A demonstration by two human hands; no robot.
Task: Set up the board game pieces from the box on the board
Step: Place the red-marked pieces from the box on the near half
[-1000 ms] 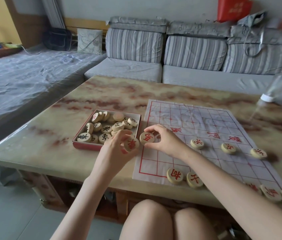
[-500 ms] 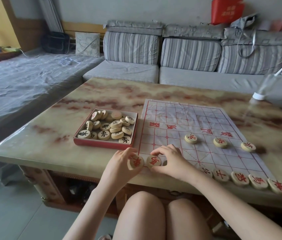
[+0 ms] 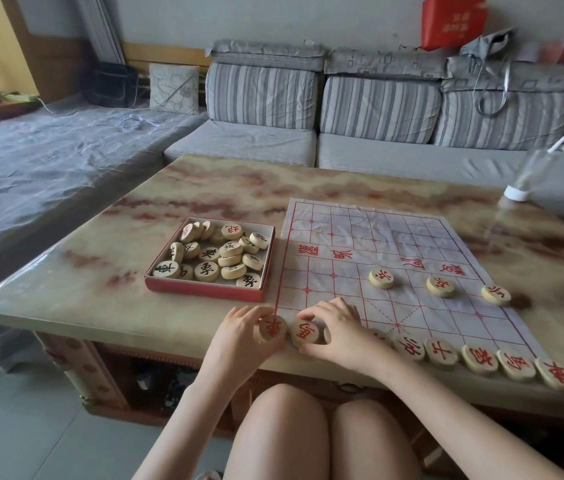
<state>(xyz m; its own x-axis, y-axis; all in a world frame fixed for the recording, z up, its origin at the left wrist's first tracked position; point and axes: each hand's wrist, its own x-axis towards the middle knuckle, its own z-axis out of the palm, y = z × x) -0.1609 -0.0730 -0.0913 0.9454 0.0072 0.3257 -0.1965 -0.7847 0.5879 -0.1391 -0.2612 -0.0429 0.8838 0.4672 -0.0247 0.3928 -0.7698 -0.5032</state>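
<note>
A white paper board (image 3: 370,258) with a red grid lies on the marble table. My left hand (image 3: 240,336) pinches a round wooden piece (image 3: 272,328) with a red character at the board's near left corner. Beside it my right hand (image 3: 334,332) holds a second red-marked piece (image 3: 304,332) on the near row. Several red-marked pieces (image 3: 478,358) line the near edge to the right, and three more (image 3: 440,286) stand further in. The red box (image 3: 209,259), left of the board, holds several pieces, mostly with black characters.
The marble table (image 3: 76,271) has its near edge just under my hands, above my knees (image 3: 325,427). A clear plastic bottle (image 3: 530,174) lies at the table's far right. A striped sofa (image 3: 370,109) runs behind the table.
Both hands carried their pieces from beside the box down to the board's near left corner. They now hold them against the near row.
</note>
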